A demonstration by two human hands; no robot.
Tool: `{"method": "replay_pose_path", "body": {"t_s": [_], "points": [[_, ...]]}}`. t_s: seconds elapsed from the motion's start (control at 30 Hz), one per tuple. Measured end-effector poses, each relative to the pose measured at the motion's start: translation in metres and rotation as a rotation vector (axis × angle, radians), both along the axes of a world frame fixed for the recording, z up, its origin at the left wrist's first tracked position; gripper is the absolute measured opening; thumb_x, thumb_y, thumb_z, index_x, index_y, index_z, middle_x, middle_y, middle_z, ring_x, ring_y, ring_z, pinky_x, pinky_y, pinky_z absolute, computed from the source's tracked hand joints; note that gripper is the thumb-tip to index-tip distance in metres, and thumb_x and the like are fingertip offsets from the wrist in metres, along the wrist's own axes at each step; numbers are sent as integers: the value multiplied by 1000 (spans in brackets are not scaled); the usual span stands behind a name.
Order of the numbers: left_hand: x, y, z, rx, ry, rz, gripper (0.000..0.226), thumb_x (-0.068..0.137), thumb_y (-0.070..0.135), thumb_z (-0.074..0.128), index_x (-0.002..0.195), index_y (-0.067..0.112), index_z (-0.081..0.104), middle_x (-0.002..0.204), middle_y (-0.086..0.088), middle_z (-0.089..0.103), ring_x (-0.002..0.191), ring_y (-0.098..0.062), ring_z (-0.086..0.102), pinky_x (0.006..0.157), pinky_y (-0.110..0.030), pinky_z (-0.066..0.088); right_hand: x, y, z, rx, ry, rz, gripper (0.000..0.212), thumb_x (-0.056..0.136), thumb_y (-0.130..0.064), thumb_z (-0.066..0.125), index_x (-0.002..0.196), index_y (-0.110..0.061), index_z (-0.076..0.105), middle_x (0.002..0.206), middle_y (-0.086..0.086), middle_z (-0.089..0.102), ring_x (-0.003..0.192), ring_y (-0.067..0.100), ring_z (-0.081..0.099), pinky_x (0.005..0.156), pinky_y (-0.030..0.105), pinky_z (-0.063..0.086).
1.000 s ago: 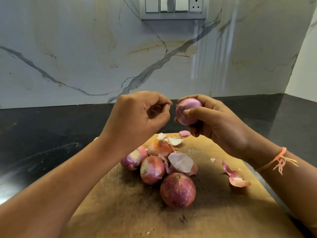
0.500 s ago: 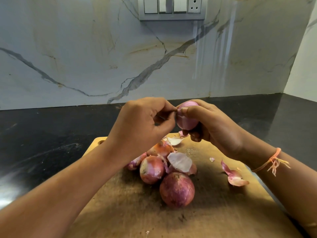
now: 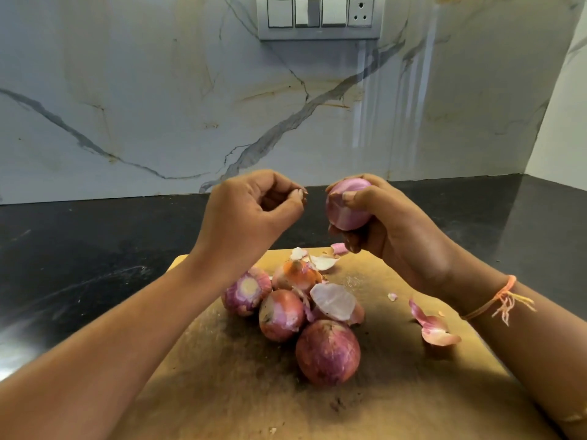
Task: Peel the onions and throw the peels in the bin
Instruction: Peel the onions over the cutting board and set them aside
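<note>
Since half a second back, the left hand (image 3: 251, 217) has been drawing away leftward from the held onion (image 3: 347, 206), and a gap is now showing between them. Nearest me, the wooden cutting board (image 3: 222, 392) is lying on the dark tabletop (image 3: 95, 249), with the biggest unpeeled onion (image 3: 327, 352) sitting near its middle. Just beyond, three more onions (image 3: 281, 314) are crowding together, a pale loose peel (image 3: 333, 301) leaning on them. Pink peels (image 3: 433, 328) are lying apart to the right, below the right wrist, which is wearing an orange thread (image 3: 498, 300). More scraps (image 3: 320, 262) are lying at the board's far edge. Above that edge, the right hand (image 3: 397, 236) is keeping its grip clamped round the smooth, mostly peeled onion. The left grip is curling with thumb and fingertips together, and I cannot tell whether a sliver of skin is caught there. Farthest off, the marble wall (image 3: 158, 106) is carrying a switch panel (image 3: 319, 15).
</note>
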State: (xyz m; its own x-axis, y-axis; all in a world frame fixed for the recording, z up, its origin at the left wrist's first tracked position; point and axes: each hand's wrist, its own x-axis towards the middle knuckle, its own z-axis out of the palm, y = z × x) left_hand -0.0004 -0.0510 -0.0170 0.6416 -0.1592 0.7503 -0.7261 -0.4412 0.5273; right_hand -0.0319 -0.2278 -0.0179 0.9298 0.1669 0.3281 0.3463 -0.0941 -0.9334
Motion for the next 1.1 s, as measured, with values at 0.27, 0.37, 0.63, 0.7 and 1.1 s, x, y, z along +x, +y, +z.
{"method": "replay_pose_path", "body": {"t_s": [0.27,0.37,0.63,0.7,1.1], "points": [[-7,-5,0,101,-103,-22,22,85,29,66,70,13,68,63,9,64,58,-7,59,50,-9,40,5,-6,0,203,132,101,43,70,-27,52,109,-9,59,102,18,57,64,14,53,64,29,43],[-8,-6,0,81,-97,-50,11,84,14,65,87,23,70,81,19,67,73,3,65,61,-8,49,6,-6,-1,221,137,133,45,71,-24,54,112,-9,60,97,14,59,66,14,59,65,27,49],[-15,-9,2,-12,71,-135,16,82,19,74,84,33,69,74,17,71,69,4,68,63,-13,52,1,-3,-1,205,108,121,48,72,-17,75,116,-9,57,108,15,66,86,24,67,71,27,58],[-15,-10,2,-37,117,-145,16,82,15,72,84,31,69,72,14,72,67,2,68,61,-13,51,-1,-1,0,186,85,85,52,65,-20,69,114,-9,57,113,18,64,88,25,67,75,30,57],[-12,-13,0,-122,196,-100,16,82,11,71,75,25,68,69,2,72,64,-13,68,61,-29,55,-3,4,-2,-22,-77,-50,52,64,-29,70,112,-16,54,116,11,59,96,26,68,80,34,59]]}}
